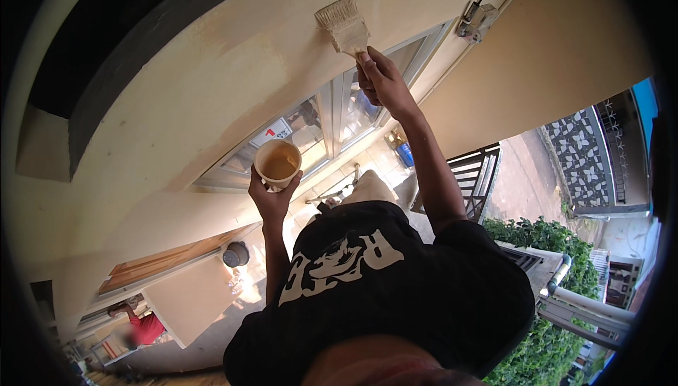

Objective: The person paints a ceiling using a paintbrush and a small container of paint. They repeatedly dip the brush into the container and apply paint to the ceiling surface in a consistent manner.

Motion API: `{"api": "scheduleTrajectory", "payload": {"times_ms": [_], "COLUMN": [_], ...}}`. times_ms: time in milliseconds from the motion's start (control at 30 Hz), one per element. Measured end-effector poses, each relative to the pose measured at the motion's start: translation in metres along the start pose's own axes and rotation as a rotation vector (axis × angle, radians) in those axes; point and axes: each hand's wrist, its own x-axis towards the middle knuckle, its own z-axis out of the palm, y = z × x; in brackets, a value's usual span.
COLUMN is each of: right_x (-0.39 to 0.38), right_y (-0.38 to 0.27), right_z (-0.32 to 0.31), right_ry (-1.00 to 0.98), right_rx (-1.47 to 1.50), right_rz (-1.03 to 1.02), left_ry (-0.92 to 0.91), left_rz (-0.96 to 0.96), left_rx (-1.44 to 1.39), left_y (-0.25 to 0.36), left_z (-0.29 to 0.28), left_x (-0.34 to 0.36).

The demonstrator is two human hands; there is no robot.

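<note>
In my right hand [381,84] is the handle of a wide paintbrush [347,27], its bristles coated in cream paint. The bristle end lies against or very near the cream wall [282,40] above the window; I cannot tell whether it touches. Lower and to the left, my left hand [274,194] grips a round tub of paint [278,163] from beneath, fingers around its sides. Tan paint shows inside the tub. Darker, wet-looking patches mark the wall near the window frame.
A white-framed window [325,121] sits below the painted wall. A metal fitting [477,22] with a cable is on the wall at upper right. Far below are a dark bucket [236,254], a metal gate [487,174], green plants [551,245] and a person in red [147,328] at lower left.
</note>
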Motion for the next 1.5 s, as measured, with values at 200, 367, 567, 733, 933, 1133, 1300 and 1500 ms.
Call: {"api": "scheduleTrajectory", "payload": {"times_ms": [200,367,567,733,933,1133,1300,1500], "right_x": [-0.032,-0.047,-0.004,-0.046,-0.063,0.001,-0.061,0.001], "right_y": [0.078,0.003,-0.060,-0.049,-0.108,-0.111,-0.096,-0.124], "right_z": [-0.017,-0.035,-0.038,0.067,0.024,-0.002,0.078,-0.028], "right_ry": [0.027,0.361,0.773,0.392,0.509,0.720,0.198,0.336], "right_rx": [-0.038,-0.291,-1.105,-0.992,-0.965,-1.176,-0.998,-1.083], "right_rz": [0.343,0.217,-0.253,-0.450,-0.353,-0.346,-0.545,-0.468], "left_ry": [0.001,0.023,0.020,0.034,0.013,-0.027,-0.044,-0.143], "left_rz": [-0.008,0.010,-0.018,-0.078,-0.006,-0.014,-0.036,0.067], "left_rx": [0.011,0.030,0.033,-0.030,0.024,-0.033,-0.044,-0.044], "left_y": [-0.007,-0.005,-0.005,-0.009,-0.009,-0.007,-0.005,0.000], "left_z": [-0.008,-0.014,-0.022,-0.015,-0.019,-0.008,-0.005,0.000], "left_x": [-0.007,-0.006,-0.010,-0.009,-0.004,0.002,0.008,0.019]}}
